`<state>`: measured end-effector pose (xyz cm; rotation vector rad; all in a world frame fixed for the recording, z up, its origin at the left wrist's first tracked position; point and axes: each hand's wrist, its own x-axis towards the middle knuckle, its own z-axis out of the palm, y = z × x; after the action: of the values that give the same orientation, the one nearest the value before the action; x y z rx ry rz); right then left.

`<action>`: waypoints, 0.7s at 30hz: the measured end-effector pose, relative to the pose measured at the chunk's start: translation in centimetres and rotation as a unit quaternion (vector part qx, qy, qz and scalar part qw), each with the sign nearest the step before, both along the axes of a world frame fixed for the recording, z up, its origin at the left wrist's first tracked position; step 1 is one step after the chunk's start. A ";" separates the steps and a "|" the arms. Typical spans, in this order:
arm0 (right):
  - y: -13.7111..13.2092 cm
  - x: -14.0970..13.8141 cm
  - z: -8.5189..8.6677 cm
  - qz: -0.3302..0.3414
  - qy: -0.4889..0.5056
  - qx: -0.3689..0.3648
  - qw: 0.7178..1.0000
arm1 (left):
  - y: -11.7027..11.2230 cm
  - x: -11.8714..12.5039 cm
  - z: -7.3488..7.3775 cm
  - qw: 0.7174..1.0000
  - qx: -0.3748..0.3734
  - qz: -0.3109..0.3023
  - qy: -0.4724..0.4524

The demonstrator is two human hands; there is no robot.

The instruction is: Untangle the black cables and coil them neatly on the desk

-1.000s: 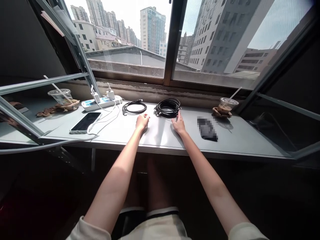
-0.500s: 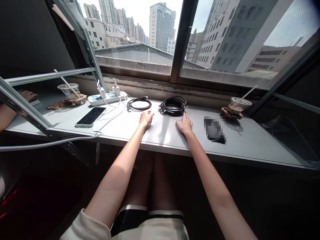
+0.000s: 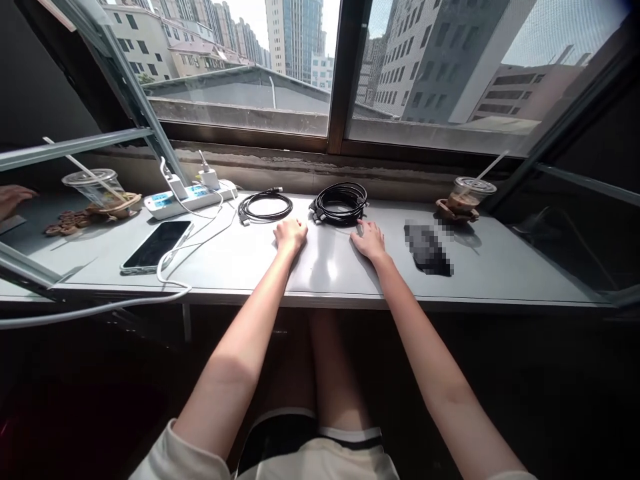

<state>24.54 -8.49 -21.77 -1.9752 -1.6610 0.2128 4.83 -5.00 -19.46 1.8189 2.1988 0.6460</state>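
Note:
My left hand (image 3: 291, 235) rests on the table as a loose fist, its fingers curled under and nothing showing from it. Just beyond and to its left lies a single black cable (image 3: 265, 205), wound into a ring with its plugs exposed. My right hand (image 3: 369, 239) lies open on the table, fingers spread. Its fingertips are beside the near right edge of a thicker stack of coiled black cables (image 3: 340, 204); whether they touch I cannot tell. Several plugs stick out on the left side of that stack.
A phone (image 3: 157, 245), a white power strip (image 3: 193, 199) with chargers and a white cord lie left on the grey table (image 3: 320, 283). Plastic cups stand in brown holders at left (image 3: 97, 190) and right (image 3: 467, 193). A blurred dark object (image 3: 427, 249) lies right. Another person's hand (image 3: 15, 199) shows far left.
My left hand has turned knuckles-up and curled into a fist. My right hand stays open by the stack. The head view has shifted, and the other person's hand is farther left in view.

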 end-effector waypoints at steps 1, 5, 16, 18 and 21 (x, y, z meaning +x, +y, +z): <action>0.1 0.0 0.0 -0.003 0.000 0.001 1.000 | 0.0 0.0 0.0 1.000 0.005 -0.003 0.004; 0.5 0.1 0.0 -0.013 0.003 0.008 1.000 | -0.1 -0.2 -0.2 1.000 0.026 -0.014 0.003; 0.4 0.6 -0.4 -0.003 0.037 0.026 0.999 | -1.5 -0.6 -0.1 0.999 0.031 -0.040 -0.014; 0.6 0.6 -0.4 -0.014 0.051 0.033 0.998 | -1.5 -0.6 -0.2 0.999 0.027 -0.042 -0.004; 1.2 0.5 -0.5 -0.044 0.075 0.044 0.995 | -1.4 -0.6 0.0 0.999 0.018 -0.047 0.011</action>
<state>25.08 -7.28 -22.25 -1.9134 -1.4605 0.2448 4.23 -6.40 -19.45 1.9437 2.1139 0.6541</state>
